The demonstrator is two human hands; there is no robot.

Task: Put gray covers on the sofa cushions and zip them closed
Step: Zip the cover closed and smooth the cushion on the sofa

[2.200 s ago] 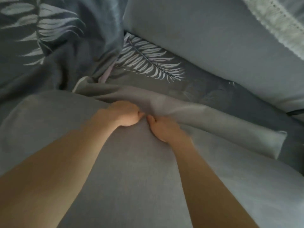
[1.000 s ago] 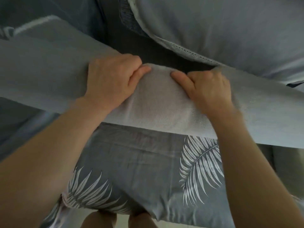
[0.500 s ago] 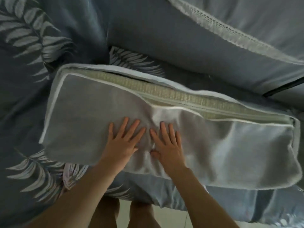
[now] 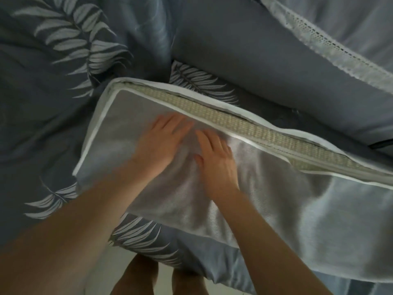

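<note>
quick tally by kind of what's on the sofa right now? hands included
Hands, both flat on the cover: 2, left hand and right hand
Cushion in gray cover, far edge gaping over the woven inner: 1
Leaf-print fabric under and around the cushion: 1
Plain blue-gray pillow behind: 1
Lace-trimmed pillow, top right: 1
Total: 6

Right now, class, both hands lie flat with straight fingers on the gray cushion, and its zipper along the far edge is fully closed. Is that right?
Not quite. The head view shows the zipper gaping open, with woven filling visible in the gap. The rest holds: the left hand and right hand lie flat on the gray cushion.
</note>
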